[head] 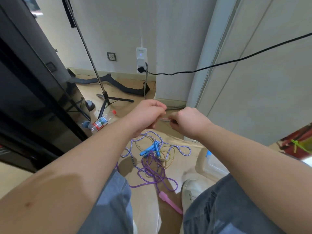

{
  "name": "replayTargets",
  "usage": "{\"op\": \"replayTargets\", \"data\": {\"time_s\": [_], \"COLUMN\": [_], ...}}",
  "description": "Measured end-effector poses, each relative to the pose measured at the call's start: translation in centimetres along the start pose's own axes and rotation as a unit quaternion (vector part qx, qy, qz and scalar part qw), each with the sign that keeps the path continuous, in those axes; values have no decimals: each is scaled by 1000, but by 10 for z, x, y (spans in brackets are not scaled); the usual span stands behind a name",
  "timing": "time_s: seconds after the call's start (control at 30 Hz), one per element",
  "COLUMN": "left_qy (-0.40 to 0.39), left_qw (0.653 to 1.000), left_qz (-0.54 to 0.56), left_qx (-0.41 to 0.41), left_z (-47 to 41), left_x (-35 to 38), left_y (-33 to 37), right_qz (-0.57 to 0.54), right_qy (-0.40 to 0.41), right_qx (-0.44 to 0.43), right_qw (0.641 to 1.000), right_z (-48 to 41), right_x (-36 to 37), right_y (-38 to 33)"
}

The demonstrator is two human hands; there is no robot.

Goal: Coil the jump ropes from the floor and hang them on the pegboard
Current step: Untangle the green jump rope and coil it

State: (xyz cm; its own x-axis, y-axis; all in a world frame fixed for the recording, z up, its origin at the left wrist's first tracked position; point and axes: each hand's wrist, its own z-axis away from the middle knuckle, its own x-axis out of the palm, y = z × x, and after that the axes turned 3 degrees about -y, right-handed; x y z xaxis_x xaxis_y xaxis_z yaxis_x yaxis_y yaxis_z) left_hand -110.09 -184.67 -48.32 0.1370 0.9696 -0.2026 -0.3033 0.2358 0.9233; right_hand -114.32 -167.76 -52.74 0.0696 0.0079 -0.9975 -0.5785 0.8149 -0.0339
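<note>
Both my hands are raised in front of me, close together. My left hand [148,114] and my right hand [187,121] are each closed on a thin pinkish rope [164,119], of which only a short stretch shows between them. On the floor below lies a tangle of jump ropes: a purple-and-white braided rope [179,146] with blue handles [151,150], a thin yellowish rope [167,155], and a clear purple rope [157,176] ending in a pink handle [170,202]. No pegboard is in view.
A tripod stand [108,98] and a plastic bottle with a red cap [101,123] are on the floor to the left. A dark cabinet [33,98] fills the left side. A black cable [236,60] runs from a wall plug to the right. My legs and a white shoe [190,191] are at the bottom.
</note>
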Motion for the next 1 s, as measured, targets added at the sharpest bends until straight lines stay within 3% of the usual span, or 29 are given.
{"op": "replayTargets", "data": {"time_s": [0.17, 0.33, 0.5, 0.73, 0.87, 1.0], "left_qy": [40, 58, 38, 37, 72, 110], "left_qw": [997, 994, 997, 997, 996, 984], "left_qz": [-56, -65, -46, -51, 46, 108], "left_qx": [46, 66, 53, 37, -30, -93], "left_z": [-16, -37, -64, -139, -196, -232], "left_x": [-14, -23, -36, -60, -71, -86], "left_y": [-4, -7, -7, -31, -63, -85], "right_qz": [-177, -397, -502, -562, -532, -536], "right_qy": [27, -72, -90, -109, -95, -85], "right_qx": [7, 65, 97, 129, 144, 158], "right_qw": [984, 913, 854, 810, 829, 825], "right_z": [-11, -30, -63, -134, -193, -234], "right_x": [7, -7, -11, 23, 56, 82], "right_y": [-6, -7, 5, 26, 34, 32]}}
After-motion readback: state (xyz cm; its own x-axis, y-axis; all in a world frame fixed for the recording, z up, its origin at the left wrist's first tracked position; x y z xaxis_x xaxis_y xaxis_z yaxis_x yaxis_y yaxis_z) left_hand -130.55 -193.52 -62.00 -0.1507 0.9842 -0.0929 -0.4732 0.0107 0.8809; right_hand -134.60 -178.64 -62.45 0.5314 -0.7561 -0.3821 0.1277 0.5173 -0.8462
